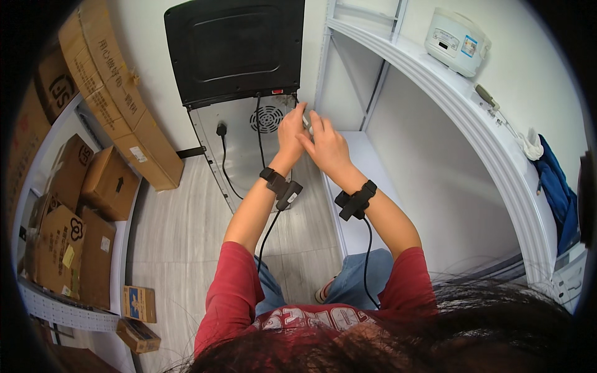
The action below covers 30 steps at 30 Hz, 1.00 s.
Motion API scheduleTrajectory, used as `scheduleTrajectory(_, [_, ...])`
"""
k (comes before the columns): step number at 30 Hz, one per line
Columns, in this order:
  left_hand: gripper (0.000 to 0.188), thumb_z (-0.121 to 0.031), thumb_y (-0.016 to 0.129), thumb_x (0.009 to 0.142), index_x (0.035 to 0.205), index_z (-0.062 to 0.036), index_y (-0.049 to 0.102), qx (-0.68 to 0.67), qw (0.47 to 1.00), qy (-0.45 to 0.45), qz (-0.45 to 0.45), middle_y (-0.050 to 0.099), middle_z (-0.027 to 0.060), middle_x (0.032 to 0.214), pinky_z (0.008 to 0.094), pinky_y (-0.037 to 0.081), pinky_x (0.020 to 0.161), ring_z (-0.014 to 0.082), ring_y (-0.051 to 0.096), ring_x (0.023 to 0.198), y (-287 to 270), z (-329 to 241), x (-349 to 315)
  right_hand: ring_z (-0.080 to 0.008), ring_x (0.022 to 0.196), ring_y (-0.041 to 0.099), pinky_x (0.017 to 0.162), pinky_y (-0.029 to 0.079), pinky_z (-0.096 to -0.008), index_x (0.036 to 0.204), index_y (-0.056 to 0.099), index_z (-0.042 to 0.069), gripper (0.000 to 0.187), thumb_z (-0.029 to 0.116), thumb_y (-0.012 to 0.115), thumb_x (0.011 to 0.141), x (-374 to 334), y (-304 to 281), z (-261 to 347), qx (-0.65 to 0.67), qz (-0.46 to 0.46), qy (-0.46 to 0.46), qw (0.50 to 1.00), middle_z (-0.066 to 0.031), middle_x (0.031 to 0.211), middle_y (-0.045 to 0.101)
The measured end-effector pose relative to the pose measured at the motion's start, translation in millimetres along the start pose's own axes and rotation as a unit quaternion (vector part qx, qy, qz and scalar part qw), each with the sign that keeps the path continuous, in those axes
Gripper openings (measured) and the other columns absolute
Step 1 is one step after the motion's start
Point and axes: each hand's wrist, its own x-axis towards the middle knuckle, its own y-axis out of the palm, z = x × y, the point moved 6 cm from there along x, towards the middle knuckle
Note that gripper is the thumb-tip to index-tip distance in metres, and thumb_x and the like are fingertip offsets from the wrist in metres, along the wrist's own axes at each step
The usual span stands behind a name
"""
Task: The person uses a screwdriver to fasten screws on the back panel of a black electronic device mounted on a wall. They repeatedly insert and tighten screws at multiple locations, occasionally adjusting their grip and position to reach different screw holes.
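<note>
Both my hands are close together at the upper right of a tall appliance's metal back panel (233,133), just below its black upper cover (239,53). My left hand (291,133) is closed, fingers pointing up. Beside it, my right hand (329,149) has its fingers bent toward the left one and its thumb against it. A small pale thing shows between the hands, mostly covered by fingers, so its kind is unclear. A dark cord runs up from behind the fingertips. Nearby are a round vent (267,119), a red switch (277,92) and a black plug (221,129) with its cable.
White shelving (528,211) curves along the right, with a rice cooker (457,43), a screwdriver (486,94) and blue cloth (553,193) on top. A tall carton (118,93) leans at left, beside shelves of cardboard boxes (112,183). Small boxes (138,303) lie at lower left.
</note>
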Motion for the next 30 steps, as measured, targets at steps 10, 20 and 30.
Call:
scheduleTrajectory(10, [0.044, -0.007, 0.062, 0.075, 0.119, -0.0025, 0.055, -0.006, 1.0, 0.001, 0.007, 0.061, 0.0128, 0.08, 0.0416, 0.047, 0.068, 0.0316, 0.06, 0.078, 1.9, -5.8, -6.3, -0.0349, 0.068, 0.065, 0.058, 0.055, -0.0405, 0.119, 0.051, -0.001, 0.039, 0.018, 0.063, 0.087, -8.9, 10.2, -6.7, -0.003, 0.011, 0.014, 1.0, -0.018, 0.084, 0.062])
scheduleTrajectory(20, [0.044, -0.005, 0.059, 0.076, 0.12, -0.0013, 0.055, -0.021, 0.999, 0.039, -0.019, 0.063, 0.0146, 0.087, 0.0419, 0.048, 0.072, 0.033, 0.059, 0.083, 2.6, -11.1, -11.7, -0.0349, 0.074, 0.066, 0.06, 0.055, -0.0398, 0.12, 0.05, -0.001, 0.042, 0.018, 0.064, 0.085, -12.8, 2.0, -5.1, -0.006, 0.023, 0.018, 1.0, -0.0196, 0.088, 0.063])
scheduleTrajectory(30, [0.055, 0.0, 0.057, 0.072, 0.126, -0.0015, 0.049, 0.025, 0.989, 0.138, 0.047, 0.054, 0.0151, 0.091, 0.0407, 0.044, 0.074, 0.034, 0.052, 0.086, 8.8, -24.4, -22.8, -0.0431, 0.072, 0.064, 0.061, 0.053, -0.0486, 0.122, 0.04, -0.012, 0.059, 0.016, 0.063, 0.076, -21.6, 5.3, -20.3, 0.041, 0.206, 0.178, 0.961, -0.0281, 0.084, 0.063])
